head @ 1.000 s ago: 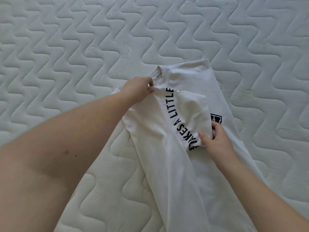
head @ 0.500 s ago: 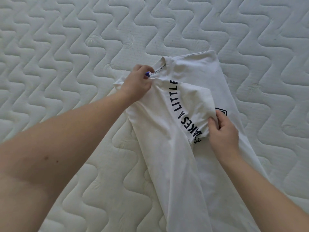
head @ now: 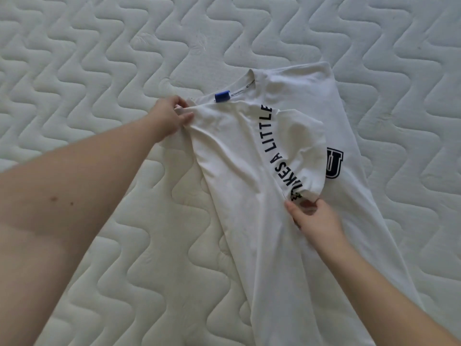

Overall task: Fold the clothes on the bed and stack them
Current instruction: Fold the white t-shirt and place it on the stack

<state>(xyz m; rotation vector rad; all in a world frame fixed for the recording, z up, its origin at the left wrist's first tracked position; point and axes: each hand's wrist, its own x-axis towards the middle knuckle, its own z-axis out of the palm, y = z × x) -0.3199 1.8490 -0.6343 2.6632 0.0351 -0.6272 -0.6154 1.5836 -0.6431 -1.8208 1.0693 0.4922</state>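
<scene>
White quilted mattress (head: pixel 99 71) with a wavy stitch pattern fills the whole view. A white t-shirt (head: pixel 237 171) lies on it, centre-right, one side folded over so the black curved lettering (reads "A LITTLE", rest is hidden) sits along the fold. The left hand (head: pixel 169 116) pinches the shoulder fabric near the collar, just left of the blue neck label (head: pixel 222 96). The right hand (head: pixel 314 216) grips the folded sleeve's hem, fingers curled round it.

A shirt (head: pixel 237 186) lies on the bed (head: pixel 99 58), running from the frame's centre to its lower right. Its sleeve (head: pixel 299 146) is folded over the body. The left hand (head: pixel 169 116) sits at the shirt's left shoulder, the right hand (head: pixel 314 216) below the sleeve's hem.
</scene>
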